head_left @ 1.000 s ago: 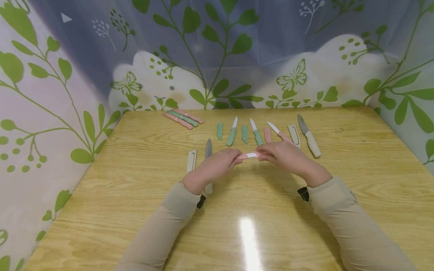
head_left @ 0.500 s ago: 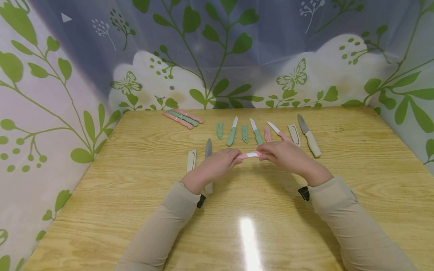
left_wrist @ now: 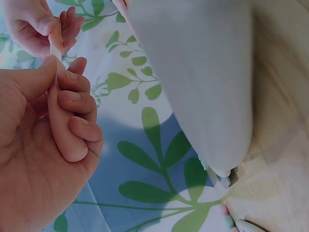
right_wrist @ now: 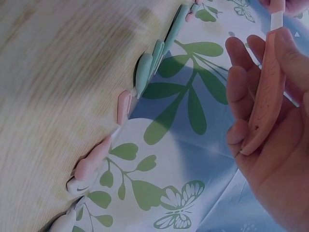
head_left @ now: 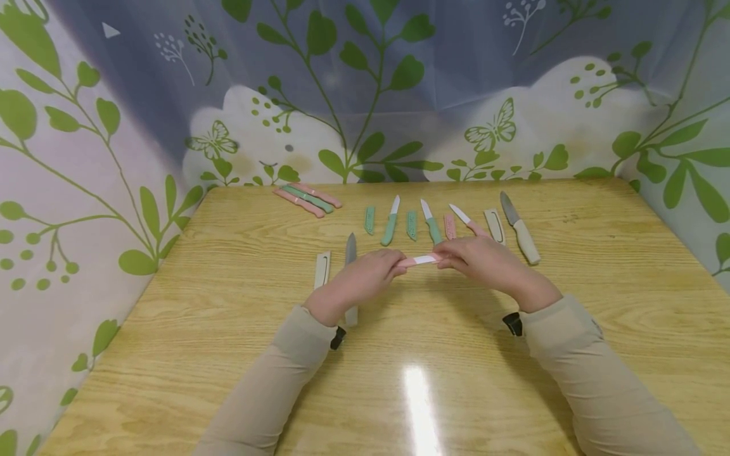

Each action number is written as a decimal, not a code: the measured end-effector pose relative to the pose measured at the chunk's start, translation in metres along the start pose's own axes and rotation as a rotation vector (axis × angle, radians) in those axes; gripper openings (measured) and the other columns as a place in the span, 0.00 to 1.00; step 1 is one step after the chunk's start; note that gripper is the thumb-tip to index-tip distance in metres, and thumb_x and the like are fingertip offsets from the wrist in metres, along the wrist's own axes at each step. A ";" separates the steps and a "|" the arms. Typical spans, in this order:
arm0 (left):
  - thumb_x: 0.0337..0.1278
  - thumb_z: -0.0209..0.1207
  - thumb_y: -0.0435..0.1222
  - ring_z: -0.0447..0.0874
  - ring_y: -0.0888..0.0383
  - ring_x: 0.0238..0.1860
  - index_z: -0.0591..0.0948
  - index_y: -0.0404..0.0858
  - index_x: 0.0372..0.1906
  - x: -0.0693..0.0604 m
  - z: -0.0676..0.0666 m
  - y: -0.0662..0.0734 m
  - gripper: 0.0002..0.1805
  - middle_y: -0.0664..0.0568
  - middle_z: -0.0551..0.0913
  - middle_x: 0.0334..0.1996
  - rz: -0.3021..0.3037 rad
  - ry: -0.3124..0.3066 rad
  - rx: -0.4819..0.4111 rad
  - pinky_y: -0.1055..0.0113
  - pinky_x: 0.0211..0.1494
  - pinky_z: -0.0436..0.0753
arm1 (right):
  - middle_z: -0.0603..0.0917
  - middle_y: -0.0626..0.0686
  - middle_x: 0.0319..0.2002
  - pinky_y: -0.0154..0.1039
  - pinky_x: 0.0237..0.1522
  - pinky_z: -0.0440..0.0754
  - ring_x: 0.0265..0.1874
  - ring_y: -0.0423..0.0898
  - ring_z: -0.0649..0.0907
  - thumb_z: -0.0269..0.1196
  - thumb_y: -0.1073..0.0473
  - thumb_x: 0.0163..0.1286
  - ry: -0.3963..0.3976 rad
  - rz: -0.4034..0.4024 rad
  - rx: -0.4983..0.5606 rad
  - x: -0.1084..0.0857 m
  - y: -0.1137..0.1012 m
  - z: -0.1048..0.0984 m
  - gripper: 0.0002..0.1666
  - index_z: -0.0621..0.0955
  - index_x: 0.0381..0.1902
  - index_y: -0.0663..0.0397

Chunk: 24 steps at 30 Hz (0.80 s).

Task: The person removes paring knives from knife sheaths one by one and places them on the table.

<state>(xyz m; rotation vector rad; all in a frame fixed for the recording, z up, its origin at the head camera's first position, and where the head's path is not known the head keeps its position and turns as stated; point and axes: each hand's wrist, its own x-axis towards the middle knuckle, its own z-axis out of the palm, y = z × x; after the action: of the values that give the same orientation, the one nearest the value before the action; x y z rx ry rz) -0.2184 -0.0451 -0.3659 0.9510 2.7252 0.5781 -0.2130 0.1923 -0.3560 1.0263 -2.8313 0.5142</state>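
Pink knife held in both my hands over the table, long axis crosswise, left to right. Left hand: fingers curled round the handle. Right hand: gripping the sheath, thumb on one side, fingers bent behind. Strip of white blade bare between them, so the sheath lies right of the handle, roughly in line. Neither hand is nearer; each has one end. My judgement: whichever way the sheath slides, it should go straight along that axis, no tilt. Can't tell how much blade sits inside.
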 end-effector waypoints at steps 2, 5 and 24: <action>0.75 0.45 0.41 0.78 0.56 0.42 0.77 0.37 0.52 0.000 0.000 0.000 0.16 0.49 0.82 0.44 0.000 0.001 0.000 0.60 0.50 0.77 | 0.88 0.54 0.43 0.63 0.69 0.54 0.41 0.50 0.87 0.64 0.59 0.66 0.001 -0.003 0.000 0.000 0.000 0.000 0.14 0.83 0.47 0.58; 0.75 0.45 0.41 0.78 0.56 0.41 0.77 0.37 0.52 0.000 0.000 -0.001 0.15 0.49 0.81 0.43 0.000 0.004 0.000 0.60 0.50 0.77 | 0.87 0.55 0.43 0.62 0.70 0.55 0.41 0.50 0.87 0.64 0.59 0.66 -0.002 0.002 0.009 0.000 0.000 -0.001 0.14 0.83 0.47 0.59; 0.75 0.45 0.41 0.74 0.57 0.35 0.77 0.37 0.49 0.001 0.000 -0.002 0.14 0.50 0.80 0.38 0.002 0.012 0.009 0.62 0.44 0.75 | 0.87 0.56 0.44 0.60 0.71 0.54 0.41 0.52 0.87 0.62 0.60 0.68 -0.033 0.032 0.043 -0.001 0.001 -0.005 0.14 0.82 0.49 0.61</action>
<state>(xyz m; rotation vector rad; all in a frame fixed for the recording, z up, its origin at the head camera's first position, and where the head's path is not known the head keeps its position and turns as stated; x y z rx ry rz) -0.2201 -0.0463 -0.3667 0.9557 2.7404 0.5741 -0.2134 0.1957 -0.3514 1.0081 -2.8821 0.5689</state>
